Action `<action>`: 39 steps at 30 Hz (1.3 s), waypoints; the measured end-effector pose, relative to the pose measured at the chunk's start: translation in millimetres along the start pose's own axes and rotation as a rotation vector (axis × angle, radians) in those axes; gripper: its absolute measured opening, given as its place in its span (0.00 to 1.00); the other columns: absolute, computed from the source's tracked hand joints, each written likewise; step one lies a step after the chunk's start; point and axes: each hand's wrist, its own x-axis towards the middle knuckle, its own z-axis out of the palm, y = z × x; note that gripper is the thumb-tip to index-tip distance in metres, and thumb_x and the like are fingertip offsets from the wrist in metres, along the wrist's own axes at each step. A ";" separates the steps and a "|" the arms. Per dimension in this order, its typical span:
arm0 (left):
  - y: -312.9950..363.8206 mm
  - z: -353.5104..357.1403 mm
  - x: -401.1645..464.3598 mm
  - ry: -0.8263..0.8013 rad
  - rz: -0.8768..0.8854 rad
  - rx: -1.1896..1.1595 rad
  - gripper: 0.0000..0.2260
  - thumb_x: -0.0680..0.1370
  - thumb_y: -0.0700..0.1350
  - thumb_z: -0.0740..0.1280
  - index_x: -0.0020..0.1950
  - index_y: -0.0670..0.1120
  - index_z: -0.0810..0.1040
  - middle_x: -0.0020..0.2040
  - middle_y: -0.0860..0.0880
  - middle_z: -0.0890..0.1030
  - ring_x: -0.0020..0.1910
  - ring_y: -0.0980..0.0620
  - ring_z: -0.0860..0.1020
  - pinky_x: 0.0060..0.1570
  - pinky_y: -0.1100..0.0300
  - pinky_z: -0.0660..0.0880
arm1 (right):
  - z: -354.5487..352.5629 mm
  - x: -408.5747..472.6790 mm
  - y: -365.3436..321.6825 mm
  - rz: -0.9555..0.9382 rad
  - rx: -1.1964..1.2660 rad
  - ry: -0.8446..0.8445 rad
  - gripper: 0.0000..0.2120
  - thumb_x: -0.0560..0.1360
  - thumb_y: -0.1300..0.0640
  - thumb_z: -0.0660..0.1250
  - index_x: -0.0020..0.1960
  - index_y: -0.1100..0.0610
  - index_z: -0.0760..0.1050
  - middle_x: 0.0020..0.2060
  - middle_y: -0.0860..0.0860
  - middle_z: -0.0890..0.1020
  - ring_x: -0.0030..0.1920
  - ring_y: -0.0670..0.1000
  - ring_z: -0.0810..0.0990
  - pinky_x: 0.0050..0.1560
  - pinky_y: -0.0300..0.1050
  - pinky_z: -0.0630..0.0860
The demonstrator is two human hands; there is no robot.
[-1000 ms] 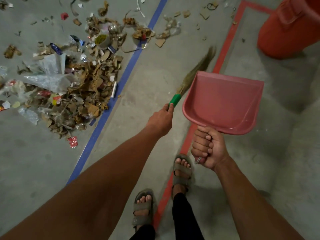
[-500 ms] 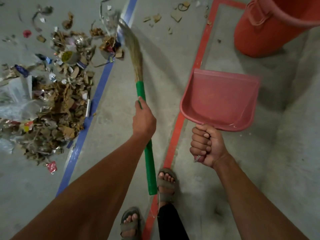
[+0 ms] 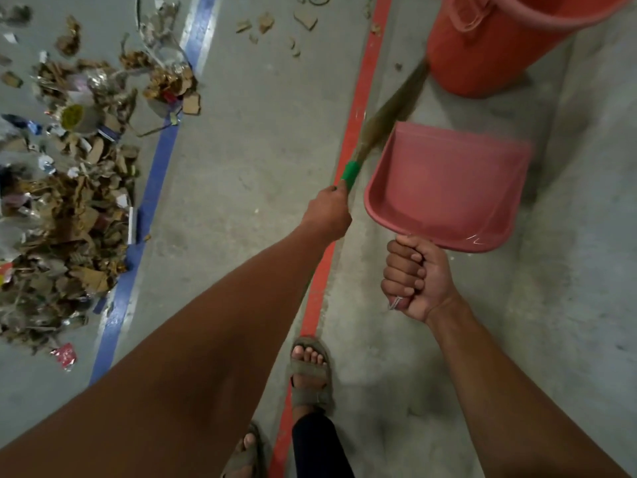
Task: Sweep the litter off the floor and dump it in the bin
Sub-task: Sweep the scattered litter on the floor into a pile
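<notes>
A: What do the hands hold at this moment?

B: The left hand [image 3: 327,210] is closed around the green handle of the broom [image 3: 386,115]. The bristles point up and to the right, toward the bin [image 3: 499,46], and they look blurred. The right hand [image 3: 415,276] grips the handle of the dustpan [image 3: 448,188] in a full fist.

A: Is something inside the dustpan?

B: I see nothing in it. It is held above the floor, at the centre right of the frame, just below the bin.

A: And the litter?

B: The litter [image 3: 69,201] lies in a large heap at the left of the frame, mostly left of the blue line [image 3: 151,188]. Some small pieces are scattered at the top centre, between the blue line and the red line [image 3: 358,108].

A: Why are the tools held like this?

B: I think each hand keeps one tool so that the person can sweep and collect without putting anything down. The dustpan is tilted with its open edge away from the body, ready to be lowered.

A: So the work is not finished?

B: In my judgement, no. The heap is well apart from the dustpan, and the bin stands at the upper right.
</notes>
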 end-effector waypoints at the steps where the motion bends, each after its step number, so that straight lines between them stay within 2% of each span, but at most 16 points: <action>1: -2.7 -2.5 1.1 0.022 -0.064 -0.033 0.23 0.77 0.37 0.60 0.73 0.42 0.68 0.61 0.38 0.79 0.58 0.33 0.79 0.55 0.44 0.77 | -3.1 -1.1 0.7 0.001 0.007 0.002 0.19 0.80 0.55 0.57 0.32 0.49 0.58 0.19 0.44 0.56 0.18 0.44 0.52 0.20 0.38 0.53; 4: -21.0 -11.4 -1.6 0.125 -0.265 -0.135 0.20 0.80 0.38 0.60 0.72 0.40 0.68 0.62 0.37 0.78 0.60 0.34 0.78 0.59 0.44 0.76 | -7.4 -3.2 5.2 0.006 0.016 0.020 0.19 0.81 0.55 0.56 0.31 0.49 0.58 0.19 0.44 0.56 0.18 0.44 0.52 0.19 0.38 0.54; 8: -59.0 -29.0 -8.0 0.238 -0.573 -0.266 0.26 0.81 0.39 0.60 0.80 0.40 0.61 0.69 0.40 0.74 0.65 0.37 0.78 0.65 0.44 0.76 | -5.7 -3.4 11.1 0.010 -0.002 0.048 0.20 0.80 0.55 0.56 0.29 0.50 0.61 0.19 0.44 0.54 0.18 0.44 0.51 0.19 0.37 0.54; 10: -78.5 -38.2 -14.8 0.295 -0.658 -0.287 0.29 0.81 0.39 0.60 0.82 0.40 0.58 0.72 0.40 0.72 0.66 0.36 0.77 0.67 0.42 0.75 | -2.5 -1.5 13.6 0.019 0.000 0.045 0.20 0.80 0.55 0.57 0.29 0.50 0.61 0.19 0.44 0.54 0.18 0.44 0.51 0.19 0.37 0.54; 14: -91.6 -42.2 -42.1 0.339 -0.628 -0.258 0.33 0.82 0.38 0.61 0.85 0.42 0.49 0.79 0.41 0.64 0.69 0.35 0.73 0.70 0.43 0.71 | 7.5 6.2 17.6 0.034 -0.021 0.030 0.20 0.80 0.55 0.57 0.29 0.50 0.61 0.19 0.44 0.54 0.18 0.44 0.51 0.18 0.37 0.54; 19: -80.7 -26.7 -65.9 0.326 -0.404 -0.196 0.30 0.84 0.39 0.56 0.85 0.44 0.50 0.81 0.43 0.61 0.67 0.35 0.74 0.67 0.44 0.71 | 23.2 22.1 21.2 0.083 -0.058 -0.031 0.20 0.81 0.55 0.56 0.30 0.50 0.61 0.19 0.44 0.55 0.18 0.44 0.52 0.20 0.38 0.53; 22: -78.6 -17.5 -71.6 0.198 -0.291 -0.067 0.30 0.83 0.39 0.56 0.85 0.45 0.52 0.82 0.44 0.60 0.66 0.34 0.75 0.64 0.41 0.74 | 32.9 31.2 26.7 0.117 -0.058 -0.094 0.19 0.81 0.55 0.56 0.31 0.49 0.59 0.19 0.44 0.56 0.18 0.44 0.53 0.20 0.38 0.53; 25: -87.0 -10.5 -79.8 0.019 -0.256 0.079 0.33 0.81 0.38 0.58 0.85 0.48 0.52 0.82 0.46 0.60 0.63 0.33 0.77 0.60 0.39 0.77 | 41.1 35.2 35.6 0.140 -0.085 -0.090 0.19 0.81 0.54 0.55 0.32 0.49 0.57 0.19 0.44 0.56 0.18 0.44 0.53 0.19 0.37 0.54; 28: -108.7 -6.9 -94.8 0.001 -0.327 0.075 0.32 0.80 0.38 0.57 0.84 0.46 0.53 0.79 0.44 0.64 0.63 0.33 0.77 0.61 0.38 0.77 | 46.9 34.8 45.2 0.160 -0.111 -0.081 0.20 0.81 0.54 0.55 0.30 0.49 0.59 0.19 0.44 0.56 0.18 0.44 0.53 0.20 0.38 0.53; 32: -144.2 -21.5 -122.6 0.099 -0.586 -0.061 0.32 0.81 0.38 0.60 0.84 0.41 0.51 0.78 0.39 0.64 0.68 0.33 0.74 0.66 0.40 0.74 | 50.9 30.1 58.3 0.199 -0.117 -0.066 0.21 0.82 0.54 0.55 0.30 0.50 0.61 0.19 0.44 0.56 0.18 0.44 0.53 0.19 0.38 0.54; 34: -159.9 -32.0 -140.7 0.143 -0.680 -0.098 0.33 0.82 0.38 0.60 0.84 0.39 0.49 0.80 0.39 0.61 0.69 0.32 0.72 0.66 0.40 0.72 | 53.5 27.7 66.8 0.207 -0.132 -0.067 0.20 0.82 0.54 0.55 0.30 0.50 0.60 0.19 0.44 0.55 0.18 0.44 0.52 0.18 0.38 0.56; 36: -174.4 -40.1 -162.3 0.182 -0.692 -0.085 0.34 0.82 0.37 0.60 0.84 0.39 0.46 0.82 0.40 0.56 0.67 0.31 0.74 0.63 0.40 0.73 | 57.4 25.7 78.6 0.216 -0.143 -0.064 0.20 0.81 0.54 0.55 0.30 0.50 0.59 0.19 0.44 0.55 0.18 0.44 0.52 0.18 0.38 0.57; 39: -188.5 -41.5 -194.3 0.197 -0.612 -0.014 0.35 0.81 0.35 0.58 0.85 0.42 0.44 0.85 0.43 0.50 0.61 0.31 0.77 0.57 0.42 0.76 | 63.1 21.9 99.2 0.237 -0.144 -0.060 0.21 0.81 0.55 0.55 0.30 0.51 0.62 0.19 0.44 0.54 0.18 0.44 0.52 0.19 0.37 0.54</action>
